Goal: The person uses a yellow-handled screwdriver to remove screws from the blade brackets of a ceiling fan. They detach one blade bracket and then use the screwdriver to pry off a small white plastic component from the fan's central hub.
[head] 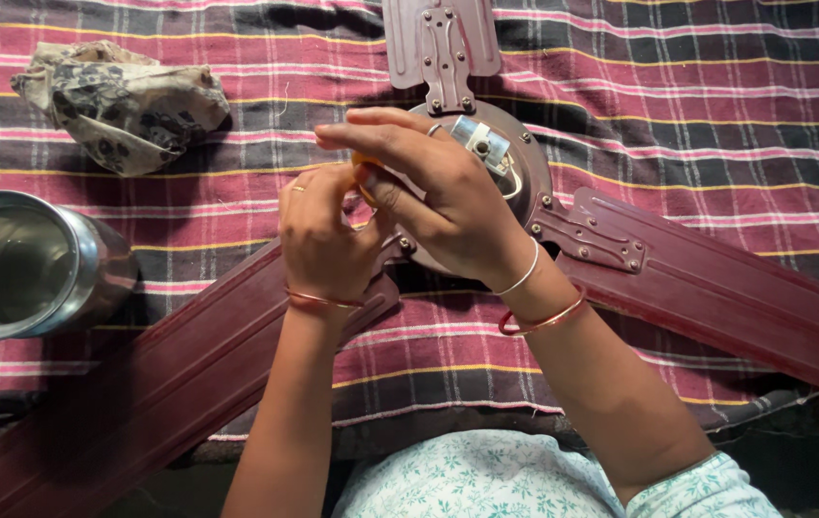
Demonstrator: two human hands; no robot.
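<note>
Ceiling fan hub (515,163) lies centre on cloth (736,105); steel cup (26,264) far left of hub, crumpled rag (122,101) upper left; both hands over hub's left side.

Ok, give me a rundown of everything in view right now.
ceiling fan hub: one, grey metal, centre, partly under the hands
fan blades: three, maroon, one to the top, one lower left, one right
striped cloth: one, maroon, black and yellow, under everything
crumpled rag: one, beige and black, top left
steel tumbler: one, silver, left edge, lying on its side
bangles: copper-coloured, on both wrists
left hand: fingers curled beside the hub
right hand: over the hub, a small orange thing showing under it
</note>
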